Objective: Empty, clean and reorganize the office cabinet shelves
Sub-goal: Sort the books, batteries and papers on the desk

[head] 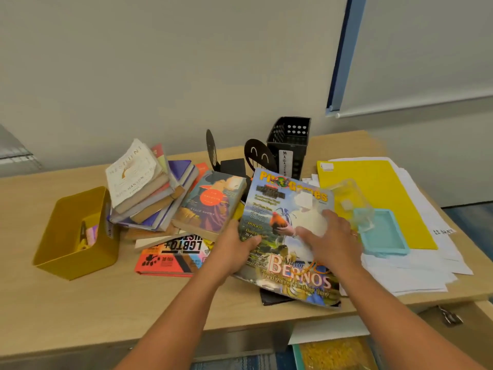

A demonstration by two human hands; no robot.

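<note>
Both forearms reach forward from the bottom edge to a magazine point(288, 236) lying tilted on the table point(106, 297). At its left edge the left hand point(234, 252) grips it, with the thumb curled on the cover. On the cover itself the right hand point(330, 236) lies flat, its fingers spread and pressing down. Left of the magazine a novel point(210, 204) leans against a messy pile of books point(149, 193), and a yellow bin point(74, 236) stands further left. To the right lie a teal tray point(384, 233), a yellow folder point(373, 198) and white papers point(416, 268) that reach the table's right edge. Behind, a black magazine holder point(290, 145) stands by the wall point(160, 62). Bare wood shows along the near left edge.
</note>
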